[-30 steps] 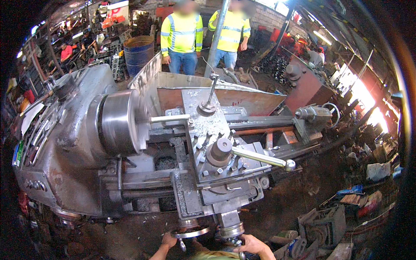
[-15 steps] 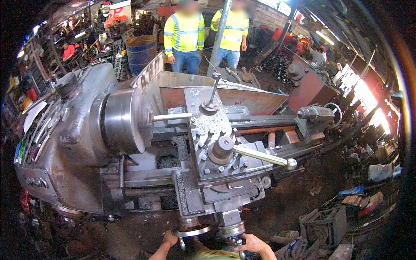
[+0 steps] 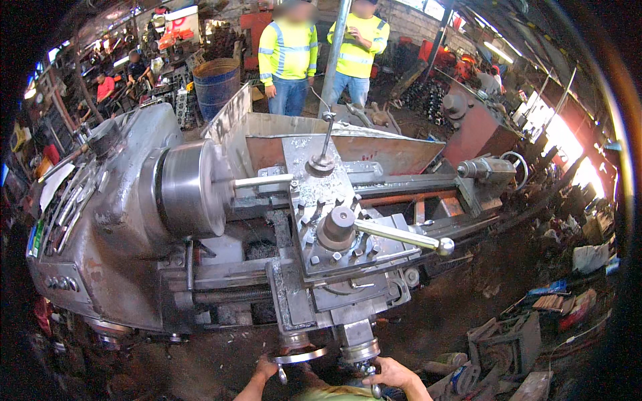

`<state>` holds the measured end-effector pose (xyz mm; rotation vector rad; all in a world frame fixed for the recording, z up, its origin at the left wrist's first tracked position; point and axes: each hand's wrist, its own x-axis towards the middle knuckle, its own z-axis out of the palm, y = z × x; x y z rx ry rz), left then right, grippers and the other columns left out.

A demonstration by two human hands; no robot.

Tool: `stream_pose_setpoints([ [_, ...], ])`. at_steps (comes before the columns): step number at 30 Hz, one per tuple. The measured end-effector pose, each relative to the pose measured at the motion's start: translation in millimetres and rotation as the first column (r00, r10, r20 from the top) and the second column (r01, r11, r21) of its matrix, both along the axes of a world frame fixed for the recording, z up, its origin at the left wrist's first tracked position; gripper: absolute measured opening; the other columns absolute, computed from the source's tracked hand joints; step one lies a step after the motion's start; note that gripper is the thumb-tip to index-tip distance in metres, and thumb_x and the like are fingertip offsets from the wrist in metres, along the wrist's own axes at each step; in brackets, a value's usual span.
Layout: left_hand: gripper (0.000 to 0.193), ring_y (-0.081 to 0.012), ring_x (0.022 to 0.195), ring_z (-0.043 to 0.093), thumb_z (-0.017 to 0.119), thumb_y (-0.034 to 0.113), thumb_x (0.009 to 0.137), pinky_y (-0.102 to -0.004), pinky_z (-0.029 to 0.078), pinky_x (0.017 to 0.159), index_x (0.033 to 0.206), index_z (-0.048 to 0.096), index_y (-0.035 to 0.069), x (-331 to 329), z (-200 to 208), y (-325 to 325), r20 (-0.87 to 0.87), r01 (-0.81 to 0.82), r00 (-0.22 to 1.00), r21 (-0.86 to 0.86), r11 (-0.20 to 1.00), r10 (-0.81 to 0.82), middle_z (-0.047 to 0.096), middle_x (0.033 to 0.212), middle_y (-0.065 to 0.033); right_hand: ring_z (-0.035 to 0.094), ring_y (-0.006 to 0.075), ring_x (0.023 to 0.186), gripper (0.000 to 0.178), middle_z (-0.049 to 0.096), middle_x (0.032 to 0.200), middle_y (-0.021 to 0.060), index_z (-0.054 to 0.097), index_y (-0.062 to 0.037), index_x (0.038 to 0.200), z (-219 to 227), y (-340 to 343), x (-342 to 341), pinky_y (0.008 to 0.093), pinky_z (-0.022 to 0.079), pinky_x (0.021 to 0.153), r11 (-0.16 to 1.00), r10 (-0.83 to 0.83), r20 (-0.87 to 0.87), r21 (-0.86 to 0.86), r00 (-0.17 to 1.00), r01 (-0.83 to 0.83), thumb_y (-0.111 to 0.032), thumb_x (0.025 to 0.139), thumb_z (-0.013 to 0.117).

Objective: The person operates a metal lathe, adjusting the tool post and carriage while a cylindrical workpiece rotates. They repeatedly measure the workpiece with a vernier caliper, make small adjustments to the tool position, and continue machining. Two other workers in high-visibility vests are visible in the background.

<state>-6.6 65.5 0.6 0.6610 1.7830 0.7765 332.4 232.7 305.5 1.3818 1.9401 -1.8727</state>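
Observation:
A large metal lathe fills the middle of the view. At its front, my left hand (image 3: 266, 368) is closed at the left rim of a shiny handwheel (image 3: 304, 355); its fingertips are partly hidden. To the right of it, my right hand (image 3: 394, 373) grips the small crank handle (image 3: 368, 371) below a round collar. Beyond my hands stands the tool post (image 3: 336, 228) with its long lever (image 3: 401, 235) pointing right. The round chuck (image 3: 190, 189) looks smeared, as if turning. A pale boring bar (image 3: 264, 181) reaches from the tool-post slide to the chuck face.
Metal chips lie on the slide. Tools rest on the headstock (image 3: 114, 200); the tailstock (image 3: 487, 168) sits at the right. Behind the splash guard (image 3: 348, 150) two people in yellow hi-vis shirts stand near a post (image 3: 336, 53) and a blue drum (image 3: 217, 87). Scrap (image 3: 505, 344) lies at right.
Both hands stay on the handwheel and the crank handle, nearly still. The view has shifted slightly. The right-hand person behind the lathe has brought both hands up to the chest.

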Motion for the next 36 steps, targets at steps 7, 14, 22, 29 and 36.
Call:
stream_pose_setpoints([
  [7, 0.056, -0.0309, 0.116, 0.06, 0.067, 0.029, 0.084, -0.0357, 0.043, 0.102, 0.13, 0.055, 0.0, -3.9, -3.7, -2.2, -0.061, 0.089, 0.994, -0.092, 0.992, -0.095, 0.063, 0.124, -0.0211, 0.061, 0.0174, 0.097, 0.064, 0.069, 0.106, 0.0133, 0.058, 0.0043, 0.122, -1.3, 1.9, -0.5, 0.0342, 0.047, 0.09, 0.999, 0.036, 0.106, -0.029, 0.994, -0.034, -0.031, 0.075, 0.083],
  [14, 0.049, -0.0403, 0.118, 0.057, 0.068, 0.02, 0.078, -0.0422, 0.042, 0.104, 0.123, 0.063, 0.001, 0.2, 60.2, 2.2, -0.45, 0.06, 0.885, -0.141, 0.988, -0.118, 0.062, 0.122, -0.0251, 0.063, 0.0206, 0.098, 0.069, 0.069, 0.107, 0.018, 0.056, 0.006, 0.125, -5.7, 12.2, 14.7, 0.0358, 0.048, 0.091, 0.995, 0.092, -0.012, 0.043, 0.996, -0.092, -0.041, 0.079, 0.078],
  [22, 0.046, -0.0396, 0.102, 0.065, 0.061, 0.012, 0.072, -0.0424, 0.051, 0.093, 0.118, 0.068, 0.012, 16.9, 168.5, 43.6, -0.513, 0.309, 0.741, -0.312, 0.899, -0.433, 0.067, 0.104, -0.0266, 0.064, 0.0206, 0.103, 0.058, 0.069, 0.111, 0.0186, 0.061, 0.0063, 0.124, -54.1, 100.3, 120.3, 0.0347, 0.049, 0.093, 0.937, -0.281, -0.06, 0.197, 0.958, 0.287, -0.032, 0.082, 0.075],
  [29, 0.036, -0.0379, 0.1, 0.067, 0.058, 0.013, 0.075, -0.0453, 0.052, 0.09, 0.109, 0.072, 0.014, 61.6, 183.0, 76.8, -0.532, 0.249, 0.555, -0.628, 0.738, -0.64, 0.069, 0.103, -0.0231, 0.066, 0.035, 0.104, 0.06, 0.066, 0.113, 0.0256, 0.056, 0.0084, 0.126, -87.7, 207.3, 182.4, 0.0399, 0.05, 0.091, 0.778, -0.478, -0.059, 0.433, 0.876, 0.454, -0.027, 0.079, 0.072],
  [36, 0.027, -0.0287, 0.108, 0.061, 0.057, 0.024, 0.084, -0.0464, 0.036, 0.101, 0.106, 0.072, 0.022, 129.5, 154.2, 99.7, -0.615, 0.151, 0.238, -0.741, 0.654, -0.752, 0.071, 0.1, -0.0076, 0.055, 0.0414, 0.117, 0.067, 0.057, 0.126, 0.0258, 0.048, 0.0015, 0.135, -75.2, 284.2, 168.0, 0.0472, 0.045, 0.099, 0.757, -0.36, 0.104, 0.613, 0.927, 0.225, -0.034, 0.082, 0.07],
])
